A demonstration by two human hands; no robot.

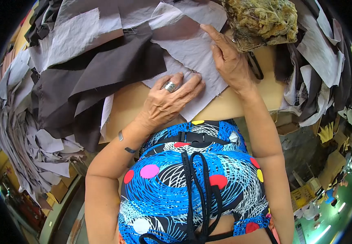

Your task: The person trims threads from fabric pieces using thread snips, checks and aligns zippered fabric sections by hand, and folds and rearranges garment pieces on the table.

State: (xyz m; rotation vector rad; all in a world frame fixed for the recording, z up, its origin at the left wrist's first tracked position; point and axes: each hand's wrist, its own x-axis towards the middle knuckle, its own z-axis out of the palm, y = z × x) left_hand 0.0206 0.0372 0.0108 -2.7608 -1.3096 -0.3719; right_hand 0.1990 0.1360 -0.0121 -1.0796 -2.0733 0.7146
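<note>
A light grey cloth piece [202,91] with frayed edges lies in front of me, with a raised fold or seam across it. My left hand [172,95], wearing a wide silver ring [170,86], is closed on this cloth; its fingers are bent and the fingertips meet at the fold. On the cloth's right part rests my right hand [231,61], index finger stretched forward and thumb apart; its other fingers are partly hidden. Beside my left hand lies a dark brown cloth [115,67]. Just beyond my right hand stands a block covered with yellowish fibres [262,22].
Piled grey and brown cloth pieces hang at the left [15,122] and over the right side [322,57]. The tan tabletop [237,105] shows under the cloth, its edge close to my waist. A black strap-like part [255,67] sits beside my right wrist.
</note>
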